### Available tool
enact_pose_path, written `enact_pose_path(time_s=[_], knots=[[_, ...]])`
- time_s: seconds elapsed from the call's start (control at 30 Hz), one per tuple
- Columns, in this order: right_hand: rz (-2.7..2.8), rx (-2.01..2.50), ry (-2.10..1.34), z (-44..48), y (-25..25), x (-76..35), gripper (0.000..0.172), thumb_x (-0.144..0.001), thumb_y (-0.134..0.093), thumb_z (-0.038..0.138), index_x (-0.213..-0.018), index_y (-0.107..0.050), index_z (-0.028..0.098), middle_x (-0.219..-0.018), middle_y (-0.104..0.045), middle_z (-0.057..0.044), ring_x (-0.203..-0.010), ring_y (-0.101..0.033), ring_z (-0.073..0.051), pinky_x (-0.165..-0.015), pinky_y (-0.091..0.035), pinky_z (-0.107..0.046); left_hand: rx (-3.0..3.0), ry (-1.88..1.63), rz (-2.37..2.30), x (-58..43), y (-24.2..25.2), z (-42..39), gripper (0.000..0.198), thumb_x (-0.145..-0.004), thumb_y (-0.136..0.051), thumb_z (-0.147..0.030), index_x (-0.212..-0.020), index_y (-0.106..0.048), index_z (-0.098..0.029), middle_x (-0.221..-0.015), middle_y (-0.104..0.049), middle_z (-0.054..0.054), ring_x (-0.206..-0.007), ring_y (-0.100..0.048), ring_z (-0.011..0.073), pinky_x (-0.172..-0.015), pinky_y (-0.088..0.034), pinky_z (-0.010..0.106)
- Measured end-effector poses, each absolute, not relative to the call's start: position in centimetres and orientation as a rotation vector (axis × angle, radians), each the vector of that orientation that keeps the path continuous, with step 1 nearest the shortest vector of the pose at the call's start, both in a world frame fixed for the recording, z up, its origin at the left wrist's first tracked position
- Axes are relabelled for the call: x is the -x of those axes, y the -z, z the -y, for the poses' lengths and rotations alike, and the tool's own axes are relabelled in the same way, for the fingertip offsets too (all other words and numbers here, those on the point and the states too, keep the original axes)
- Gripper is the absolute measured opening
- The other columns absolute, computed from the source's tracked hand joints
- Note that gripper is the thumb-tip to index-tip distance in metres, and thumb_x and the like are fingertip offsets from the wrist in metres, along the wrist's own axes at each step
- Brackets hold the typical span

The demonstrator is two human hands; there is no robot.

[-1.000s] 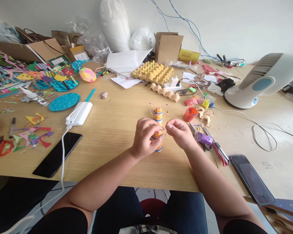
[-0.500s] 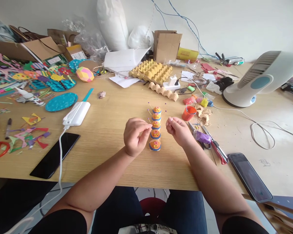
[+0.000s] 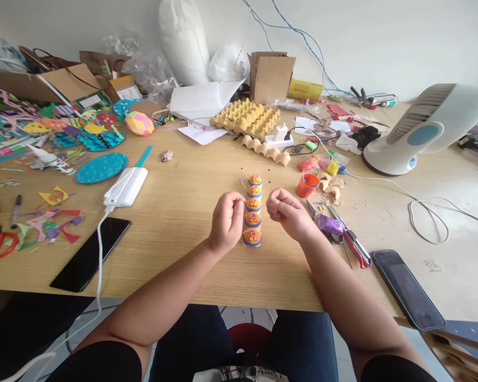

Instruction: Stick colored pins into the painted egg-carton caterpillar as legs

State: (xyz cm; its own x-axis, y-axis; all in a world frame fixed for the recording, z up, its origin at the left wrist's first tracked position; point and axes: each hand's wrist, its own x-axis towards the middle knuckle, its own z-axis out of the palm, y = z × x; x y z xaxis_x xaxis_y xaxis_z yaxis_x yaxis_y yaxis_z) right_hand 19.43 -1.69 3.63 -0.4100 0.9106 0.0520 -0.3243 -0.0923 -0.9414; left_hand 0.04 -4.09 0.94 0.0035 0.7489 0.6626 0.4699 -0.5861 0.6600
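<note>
A row of five orange domes with blue rims and small faces stands on the wooden counter at the centre of the frame, running up and down. Thin purple-tipped sticks poke out to both sides near its upper end. The left hand is just left of the row, thumb against the bent fingers with barely any gap; whether something thin is pinched there, I cannot tell. The right hand is just right of the row, its fingers curled closed and thumb pressed in; what they may hold is likewise too small to tell. The two hands are apart, with the row between them. Right of centre, beyond the right hand, are an orange cup, a purple packet and a red-handled cutter. A white power bank lies left of centre.
</note>
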Motion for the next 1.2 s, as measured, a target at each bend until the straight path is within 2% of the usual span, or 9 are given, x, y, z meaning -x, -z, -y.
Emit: enact_pose_path(time_s=[0.1, 0.23, 0.47, 0.7, 0.87, 1.0, 1.2], knots=[[1.261, 0.742, -1.666, 1.85, -3.2, -19.25, 0.029, -0.08, -0.079, 0.041, -0.081, -0.06, 0.019, -0.068, -0.048, 0.005, -0.055, -0.032, -0.007, -0.051, -0.021, -0.024, -1.993, -1.551, -1.203, -0.26, -1.24, 4.37, 0.017, -0.1, -0.053, -0.034, -0.11, -0.057, -0.021, -0.082, -0.059, -0.001, -0.067, -0.056, 0.011, -0.065, -0.047, 0.025], [1.305, 0.823, -1.669, 1.94, -2.95, -19.05, 0.033, -0.074, -0.083, 0.045, -0.077, -0.064, 0.018, -0.065, -0.054, 0.004, -0.054, -0.033, -0.007, -0.051, -0.023, -0.024, -2.256, -1.542, -1.169, -0.19, -1.71, 4.42, 0.018, -0.093, -0.065, -0.031, -0.11, -0.066, -0.025, -0.071, -0.057, -0.002, -0.067, -0.053, 0.0129, -0.066, -0.045, 0.026], [1.295, 0.896, -1.692, 1.94, -2.84, -18.96, 0.033, -0.07, -0.085, 0.046, -0.077, -0.072, 0.017, -0.058, -0.052, 0.005, -0.052, -0.03, -0.006, -0.049, -0.02, -0.024, -2.447, -1.632, -1.115, 0.1, -1.66, 4.22, 0.013, -0.094, -0.064, -0.025, -0.105, -0.071, -0.027, -0.061, -0.06, -0.004, -0.059, -0.048, 0.0131, -0.066, -0.041, 0.028], [1.309, 0.911, -1.688, 1.85, -2.61, -18.93, 0.036, -0.071, -0.083, 0.051, -0.076, -0.074, 0.017, -0.055, -0.046, 0.006, -0.051, -0.027, -0.006, -0.049, -0.02, -0.024, -2.518, -1.618, -1.187, 0.32, -1.37, 3.83, 0.015, -0.094, -0.064, -0.028, -0.105, -0.074, -0.028, -0.055, -0.052, -0.005, -0.057, -0.044, 0.0134, -0.063, -0.039, 0.028], [1.373, 0.952, -1.615, 1.97, -3.04, -19.03, 0.036, -0.072, -0.082, 0.052, -0.076, -0.076, 0.017, -0.053, -0.043, 0.006, -0.052, -0.028, -0.007, -0.05, -0.021, -0.025, -2.516, -1.608, -1.217, 0.42, -1.14, 3.64, 0.013, -0.093, -0.067, -0.029, -0.102, -0.076, -0.027, -0.054, -0.052, -0.004, -0.057, -0.044, 0.0132, -0.062, -0.038, 0.028], [1.43, 0.971, -1.602, 1.89, -3.22, -19.33, 0.034, -0.073, -0.082, 0.05, -0.076, -0.078, 0.017, -0.05, -0.038, 0.007, -0.055, -0.033, -0.009, -0.053, -0.027, -0.026, -2.505, -1.575, -1.232, 0.41, -1.24, 3.64, 0.013, -0.093, -0.066, -0.031, -0.097, -0.077, -0.028, -0.053, -0.048, -0.004, -0.058, -0.043, 0.0138, -0.061, -0.038, 0.028], [1.413, 0.977, -1.603, 1.68, -2.97, -19.4, 0.035, -0.07, -0.083, 0.051, -0.075, -0.076, 0.017, -0.05, -0.039, 0.007, -0.055, -0.035, -0.009, -0.052, -0.028, -0.025, -2.499, -1.562, -1.24, 0.29, -1.59, 3.74, 0.012, -0.092, -0.066, -0.031, -0.091, -0.077, -0.026, -0.052, -0.048, -0.003, -0.057, -0.043, 0.0137, -0.061, -0.039, 0.027]])
